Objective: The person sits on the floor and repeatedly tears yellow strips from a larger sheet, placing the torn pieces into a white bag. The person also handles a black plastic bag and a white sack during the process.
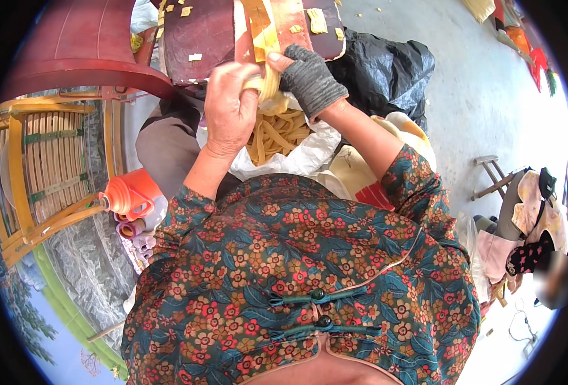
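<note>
My bare left hand (231, 106) is closed, its fingers slightly blurred, around a bundle of pale yellow strips (270, 82). My right hand (309, 78), in a grey fingerless glove, grips the same bundle from the other side, its thumb pressed against it. Just beyond my hands, a flat yellow strip (266, 32) runs over an orange-brown panel on a dark red board (200, 40). Under the hands an open white sack (316, 151) sits at my lap, with many loose yellow strips (277, 136) inside. My right fingertips are partly hidden.
Small yellow scraps (318, 20) are scattered on the board. A black plastic bag (386, 74) lies right of it. To the left are a red chair (72, 38), a slatted wooden chair (56, 151) and an orange jug (130, 192). A small stool (489, 176) stands at right.
</note>
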Demonstrator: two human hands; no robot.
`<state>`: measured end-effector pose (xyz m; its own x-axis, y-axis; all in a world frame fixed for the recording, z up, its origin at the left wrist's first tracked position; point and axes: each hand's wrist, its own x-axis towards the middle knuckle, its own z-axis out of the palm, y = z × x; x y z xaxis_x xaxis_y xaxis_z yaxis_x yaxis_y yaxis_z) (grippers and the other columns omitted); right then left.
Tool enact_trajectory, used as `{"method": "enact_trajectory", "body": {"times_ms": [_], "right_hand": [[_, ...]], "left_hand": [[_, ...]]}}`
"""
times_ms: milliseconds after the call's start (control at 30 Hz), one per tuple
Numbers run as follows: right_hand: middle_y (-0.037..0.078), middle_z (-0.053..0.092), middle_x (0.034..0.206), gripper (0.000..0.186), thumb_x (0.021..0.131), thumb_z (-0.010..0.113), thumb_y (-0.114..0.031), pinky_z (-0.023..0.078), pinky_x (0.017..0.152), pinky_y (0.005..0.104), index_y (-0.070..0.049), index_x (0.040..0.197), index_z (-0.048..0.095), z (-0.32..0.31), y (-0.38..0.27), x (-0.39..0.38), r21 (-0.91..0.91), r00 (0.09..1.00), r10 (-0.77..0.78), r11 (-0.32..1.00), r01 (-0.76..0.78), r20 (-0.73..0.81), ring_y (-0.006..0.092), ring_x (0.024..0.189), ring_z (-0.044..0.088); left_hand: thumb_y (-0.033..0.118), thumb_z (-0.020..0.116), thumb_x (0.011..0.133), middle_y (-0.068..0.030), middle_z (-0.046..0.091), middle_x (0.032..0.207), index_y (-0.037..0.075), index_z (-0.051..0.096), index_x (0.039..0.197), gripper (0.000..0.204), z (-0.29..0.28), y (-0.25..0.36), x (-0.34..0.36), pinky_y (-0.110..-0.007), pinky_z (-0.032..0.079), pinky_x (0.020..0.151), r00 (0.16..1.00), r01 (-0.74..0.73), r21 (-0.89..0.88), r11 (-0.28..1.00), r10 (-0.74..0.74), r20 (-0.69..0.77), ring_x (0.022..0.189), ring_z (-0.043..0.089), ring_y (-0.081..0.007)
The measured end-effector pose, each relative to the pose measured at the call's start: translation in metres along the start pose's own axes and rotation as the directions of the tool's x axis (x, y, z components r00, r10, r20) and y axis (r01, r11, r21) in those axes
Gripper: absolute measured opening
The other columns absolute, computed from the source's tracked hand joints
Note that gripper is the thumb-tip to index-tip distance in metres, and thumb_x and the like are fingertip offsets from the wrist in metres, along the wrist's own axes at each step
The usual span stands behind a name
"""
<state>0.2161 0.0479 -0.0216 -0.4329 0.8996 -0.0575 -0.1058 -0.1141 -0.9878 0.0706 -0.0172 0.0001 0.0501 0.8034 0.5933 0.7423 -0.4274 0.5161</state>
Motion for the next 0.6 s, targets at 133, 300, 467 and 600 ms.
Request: {"method": "enact_trajectory", "body": {"times_ms": [133, 300, 467, 600], "right_hand": [[0.005, 0.055, 0.071, 0.032, 0.087, 0.055, -0.034, 0.043, 0.053, 0.0255, -0.002, 0.087, 0.054, 0.011, -0.004, -0.010, 0.202, 0.967, 0.109, 0.967, -0.156, 0.229, 0.0115, 0.061, 0.052], [0.000, 0.052, 0.074, 0.022, 0.086, 0.058, -0.028, 0.040, 0.044, 0.0196, -0.008, 0.094, 0.051, 0.002, -0.011, -0.014, 0.604, 0.866, 0.240, 0.634, -0.482, 0.439, 0.0081, 0.052, 0.046], [0.001, 0.050, 0.068, 0.029, 0.086, 0.057, -0.037, 0.038, 0.043, 0.0224, -0.008, 0.089, 0.053, 0.004, -0.014, -0.014, 0.454, 0.897, 0.211, 0.804, -0.385, 0.388, 0.0081, 0.049, 0.045], [0.010, 0.057, 0.064, 0.043, 0.088, 0.048, -0.044, 0.046, 0.055, 0.0337, -0.003, 0.091, 0.057, 0.006, -0.009, -0.013, -0.321, 0.974, -0.170, 0.924, 0.210, 0.149, 0.0225, 0.056, 0.057]], "left_hand": [[-0.005, 0.046, 0.081, -0.0145, 0.057, 0.104, 0.000, 0.054, 0.109, 0.030, 0.006, 0.004, 0.004, -0.032, 0.044, 0.085, 0.989, -0.122, -0.250, 0.960, 0.098, -0.110, 0.094, 0.057, -0.0256], [-0.011, 0.047, 0.076, -0.0163, 0.058, 0.105, 0.000, 0.053, 0.111, 0.037, -0.001, -0.007, 0.012, -0.033, 0.045, 0.086, 0.973, -0.189, -0.249, 0.950, 0.215, 0.085, 0.098, 0.058, -0.0288], [-0.005, 0.050, 0.081, -0.0147, 0.059, 0.100, 0.001, 0.053, 0.110, 0.029, -0.001, -0.009, 0.017, -0.031, 0.046, 0.081, 0.979, -0.184, -0.222, 0.958, 0.200, 0.050, 0.092, 0.059, -0.0277], [0.003, 0.051, 0.087, -0.0095, 0.059, 0.091, 0.002, 0.055, 0.104, 0.018, 0.002, -0.013, 0.004, -0.027, 0.045, 0.075, 0.994, 0.097, -0.320, 0.942, -0.075, 0.080, 0.083, 0.058, -0.0207]]}}
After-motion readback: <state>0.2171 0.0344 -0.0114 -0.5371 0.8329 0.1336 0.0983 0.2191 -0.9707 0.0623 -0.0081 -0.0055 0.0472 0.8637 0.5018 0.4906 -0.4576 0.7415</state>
